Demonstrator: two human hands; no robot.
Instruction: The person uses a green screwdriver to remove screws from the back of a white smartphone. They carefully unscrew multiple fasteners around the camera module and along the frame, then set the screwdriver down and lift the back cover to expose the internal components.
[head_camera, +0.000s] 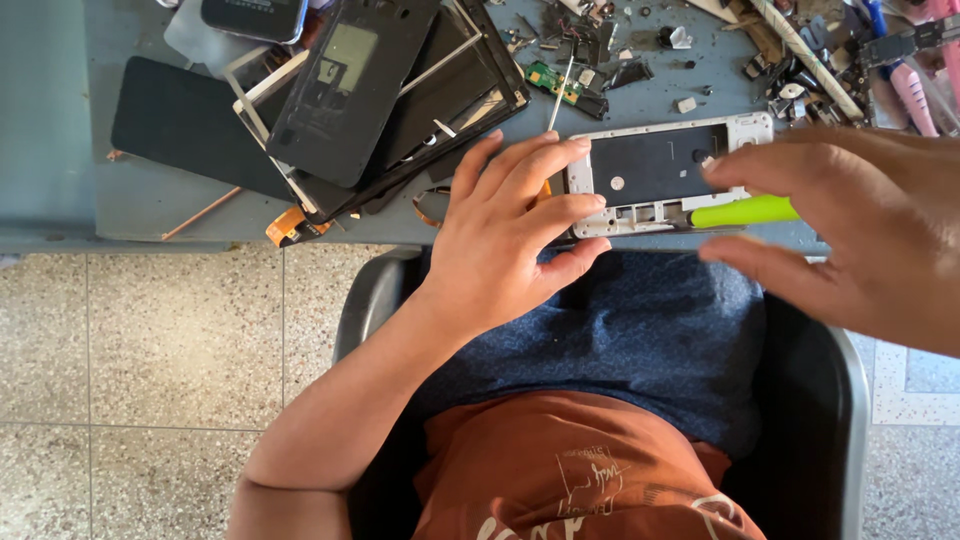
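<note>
An opened phone body with a white frame (664, 164) lies at the near edge of the grey workbench (150, 200). My left hand (510, 225) rests on the frame's left end, its fingers spread across the edge. A screwdriver with a lime-green handle (748, 211) lies along the frame's near right side. My right hand (850, 225) hovers over that handle with thumb and fingers apart, touching or just above it; I cannot tell whether it grips it.
A pile of dark phone back covers and screen panels (350, 95) lies at the left of the bench. Small circuit boards, screws and scrap parts (600, 60) are scattered behind the phone. Tools and pink objects (915, 90) crowd the far right. Tiled floor lies below.
</note>
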